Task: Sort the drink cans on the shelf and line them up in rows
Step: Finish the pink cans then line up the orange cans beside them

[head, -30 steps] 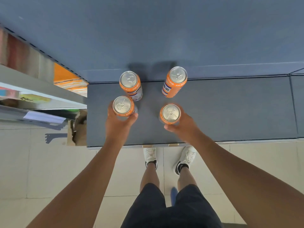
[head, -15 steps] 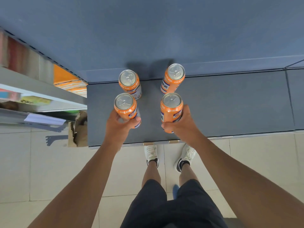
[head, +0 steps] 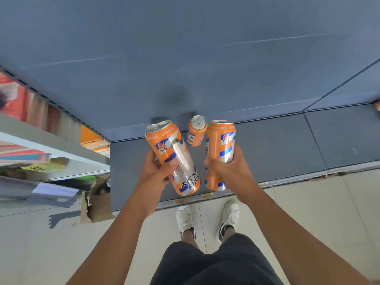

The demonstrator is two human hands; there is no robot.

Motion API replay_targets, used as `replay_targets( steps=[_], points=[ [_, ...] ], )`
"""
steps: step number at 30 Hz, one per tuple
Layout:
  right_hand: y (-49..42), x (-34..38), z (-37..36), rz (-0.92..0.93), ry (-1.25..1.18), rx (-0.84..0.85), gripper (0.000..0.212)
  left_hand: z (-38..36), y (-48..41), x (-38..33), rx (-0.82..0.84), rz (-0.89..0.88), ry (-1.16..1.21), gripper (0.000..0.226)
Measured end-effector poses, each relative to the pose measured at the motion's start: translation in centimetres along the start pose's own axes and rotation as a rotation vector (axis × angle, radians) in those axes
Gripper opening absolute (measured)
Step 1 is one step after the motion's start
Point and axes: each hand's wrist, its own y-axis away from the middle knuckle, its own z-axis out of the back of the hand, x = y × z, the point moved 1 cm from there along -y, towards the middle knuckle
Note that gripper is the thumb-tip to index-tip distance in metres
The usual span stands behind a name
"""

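Cans [head: 174, 149] clasped singly, left hand [head: 155, 176], right hand [head: 231, 170]

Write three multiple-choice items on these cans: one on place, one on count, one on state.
1. On the shelf, the unheld can stands: A) at the front edge B) at the back C) at the right end
2. Cans gripped: A) two B) one C) three
3. The left can is: A) standing B) crushed C) lifted, tilted
Key: B, it stands by the back wall; A, left hand grips the left can, right hand the right can; C, it leans above the shelf.
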Motion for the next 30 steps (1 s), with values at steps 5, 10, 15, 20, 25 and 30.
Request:
replay_targets(
  steps=[5,10,15,20,25,30],
  points=[
    [1.6,2.1,1.3,0.023,-0.051,-0.056,0.054,-2.7,0.8,-2.5,0.027,0.073,0.105,0.058],
    [3.1,3.6,2.5,0.02,-0.2,-0.144,0.033,-4.7,1.2,-4.1,0.073,0.085,-0.001,0.049],
    [4.4,4.5,4.1,0.085,-0.274,-0.22,0.035,-7.2,1.0,-5.1,0.132,0.067,-0.08,0.069],
    [5.8,5.0,6.8,0.141,-0.264,-0.27,0.03,-10.6,0.9,-5.6,0.202,0.061,-0.135,0.075],
    [7.5,5.0,11.6,0.179,-0.341,-0.358,0.028,-15.7,1.3,-5.5,0.267,0.057,-0.183,0.079],
    [9.6,3.9,19.0,0.224,-0.429,-0.449,0.029,-23.1,1.7,-4.4,0.333,0.025,-0.262,0.076]
  ],
)
